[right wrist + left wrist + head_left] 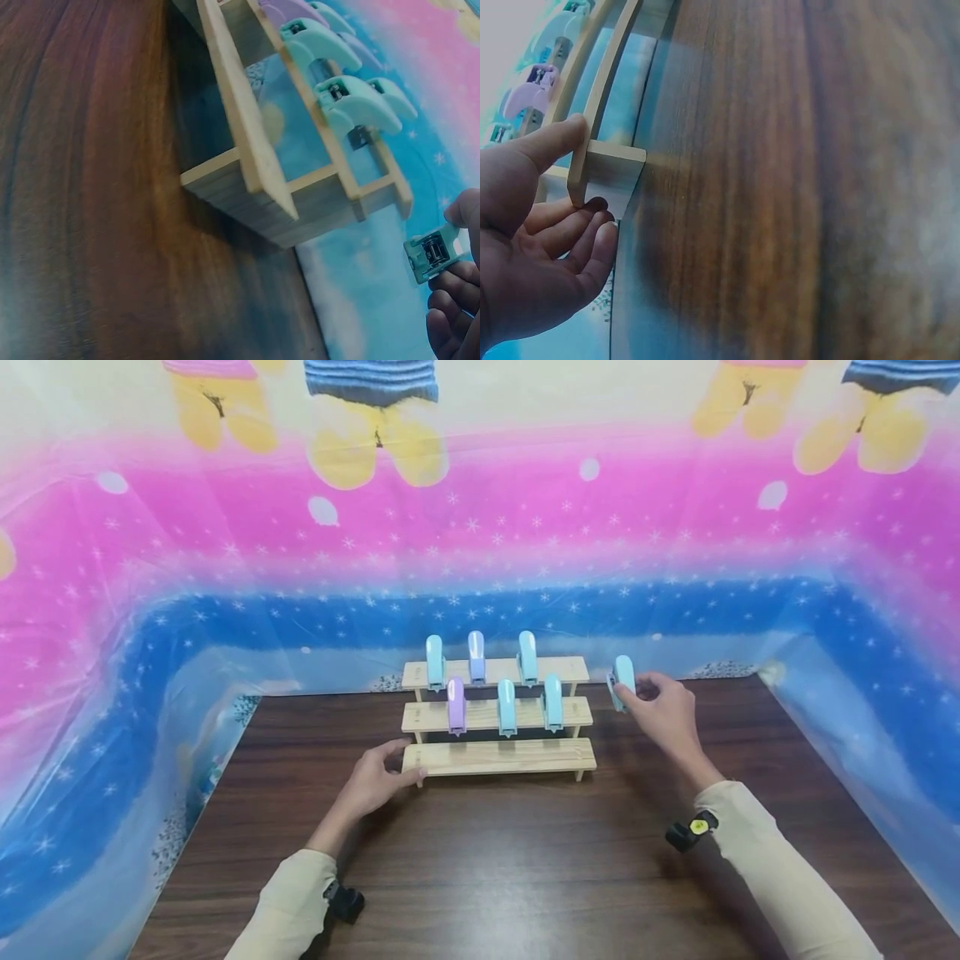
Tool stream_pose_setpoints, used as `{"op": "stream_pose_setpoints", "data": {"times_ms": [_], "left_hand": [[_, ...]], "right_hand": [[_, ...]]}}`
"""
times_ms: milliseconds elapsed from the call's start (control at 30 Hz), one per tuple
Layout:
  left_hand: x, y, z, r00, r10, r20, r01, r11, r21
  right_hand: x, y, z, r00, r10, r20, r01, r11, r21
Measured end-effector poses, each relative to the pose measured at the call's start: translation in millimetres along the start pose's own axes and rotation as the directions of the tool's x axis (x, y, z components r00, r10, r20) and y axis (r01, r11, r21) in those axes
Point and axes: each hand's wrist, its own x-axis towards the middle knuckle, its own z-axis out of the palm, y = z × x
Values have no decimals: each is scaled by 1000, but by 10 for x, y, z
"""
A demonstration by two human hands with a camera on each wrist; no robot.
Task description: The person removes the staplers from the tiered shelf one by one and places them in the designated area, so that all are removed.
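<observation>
A three-tier wooden stand (498, 757) stands on the table. My left hand (372, 783) grips the left end of its lowest shelf, the thumb on the board and the fingers loosely curled on the other side, as the left wrist view shows. To the right of the stand, my right hand (666, 708) pinches a mint stapler (623, 675) between thumb and fingers, held upright and apart from the shelves. The middle tier bears a purple stapler (456, 703) and two mint staplers (507, 705). On the top tier are a lavender stapler (476, 656) and two mint staplers (528, 656).
The dark wooden table (495, 868) reaches forward to a printed cloth backdrop (480, 527), which also hangs along both sides. The lowest shelf (604, 82) shows bare wood. Black cameras (347, 903) are strapped to both wrists.
</observation>
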Motion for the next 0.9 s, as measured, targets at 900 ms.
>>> {"op": "stream_pose_setpoints", "data": {"times_ms": [900], "left_hand": [[-5,22,-20,1000,-6,9,6,1000,9]], "right_hand": [[-302,482,327,992,92,88,-85,993,-81]]}}
